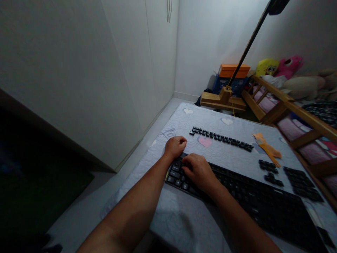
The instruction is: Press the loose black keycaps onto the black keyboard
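A black keyboard (273,207) lies slanted across the cloth-covered table (181,119), with keycaps at its left end and bare key sockets along much of the rest. My left hand (176,147) is closed beside the keyboard's far left corner, fingers curled in; whatever it holds is hidden. Over the left-end keys, my right hand (198,171) has its thumb and fingers bent down together, and what sits between the fingertips cannot be made out. Beyond the keyboard runs a line of loose black keycaps (222,138). More keycaps (302,183) lie grouped at the right.
An orange-handled brush (267,150) rests by an orange cloth (273,151) at the table's right. A white wardrobe (126,70) stands at left. Behind are a wooden stand (223,98) with a slanting pole, an orange box (233,71), and a wooden bed rail (297,103) with plush toys.
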{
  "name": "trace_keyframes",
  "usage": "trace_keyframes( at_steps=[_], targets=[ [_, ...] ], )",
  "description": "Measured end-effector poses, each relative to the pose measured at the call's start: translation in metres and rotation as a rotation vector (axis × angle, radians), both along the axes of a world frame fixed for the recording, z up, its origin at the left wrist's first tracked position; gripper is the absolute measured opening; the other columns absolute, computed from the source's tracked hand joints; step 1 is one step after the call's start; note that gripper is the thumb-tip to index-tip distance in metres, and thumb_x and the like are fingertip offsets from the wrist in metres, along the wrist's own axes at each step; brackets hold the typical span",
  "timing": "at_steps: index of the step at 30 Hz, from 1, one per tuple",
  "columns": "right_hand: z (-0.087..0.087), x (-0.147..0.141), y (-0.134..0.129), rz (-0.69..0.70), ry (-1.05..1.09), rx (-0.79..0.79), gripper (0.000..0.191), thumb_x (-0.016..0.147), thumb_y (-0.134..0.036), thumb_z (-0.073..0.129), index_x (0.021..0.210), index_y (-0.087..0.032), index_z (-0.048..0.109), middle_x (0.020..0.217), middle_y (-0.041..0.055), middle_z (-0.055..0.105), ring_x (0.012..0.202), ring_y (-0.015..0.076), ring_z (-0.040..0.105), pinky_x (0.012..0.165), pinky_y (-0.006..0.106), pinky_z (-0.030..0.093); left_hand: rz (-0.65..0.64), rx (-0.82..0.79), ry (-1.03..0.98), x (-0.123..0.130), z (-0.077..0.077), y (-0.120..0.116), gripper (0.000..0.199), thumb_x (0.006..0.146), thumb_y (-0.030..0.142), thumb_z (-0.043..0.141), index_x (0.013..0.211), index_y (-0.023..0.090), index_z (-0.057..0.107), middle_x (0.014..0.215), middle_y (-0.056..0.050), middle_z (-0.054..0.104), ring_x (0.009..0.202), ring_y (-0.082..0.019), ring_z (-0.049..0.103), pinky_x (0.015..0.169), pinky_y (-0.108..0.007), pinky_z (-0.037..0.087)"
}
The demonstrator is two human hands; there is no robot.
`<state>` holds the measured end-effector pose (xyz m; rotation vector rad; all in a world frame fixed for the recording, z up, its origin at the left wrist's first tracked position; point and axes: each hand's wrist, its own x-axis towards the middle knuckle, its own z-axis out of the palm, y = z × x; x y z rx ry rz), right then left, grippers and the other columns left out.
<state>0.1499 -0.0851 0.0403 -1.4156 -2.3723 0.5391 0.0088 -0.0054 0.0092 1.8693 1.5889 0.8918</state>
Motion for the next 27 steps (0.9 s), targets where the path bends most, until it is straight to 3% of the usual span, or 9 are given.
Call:
trace_keyframes(
  at_steps=[10,27],
  targets=[
    [-0.0078,-0.0007,-0.0018,-0.038,0.049,0.025,0.013,0.081,-0.015,0.064,0.091,-0.022,0.067,0.095,0.0049,0.06,0.095,0.0211,0.051,0.086,0.036,0.04,0.002,-0.005,0.004,-0.0003,-0.0013,0.0006,0.021,0.081,0.024,0.056,0.089,0.02,0.074,0.089,-0.002,0.075,0.085,-0.016,0.066,0.08,-0.024,0.049],
    [-0.0077,-0.0034,-0.0047,-0.073,0.004,0.018,0.008,0.085,-0.022,0.062,0.09,-0.021,0.068,0.095,0.0055,0.06,0.094,0.0219,0.05,0.085,0.036,0.037,0.002,0.002,0.008,0.0004,-0.0005,0.0006,0.021,0.08,0.023,0.056,0.088,0.019,0.074,0.087,-0.002,0.075,0.083,-0.016,0.066,0.078,-0.024,0.049]
  ],
)
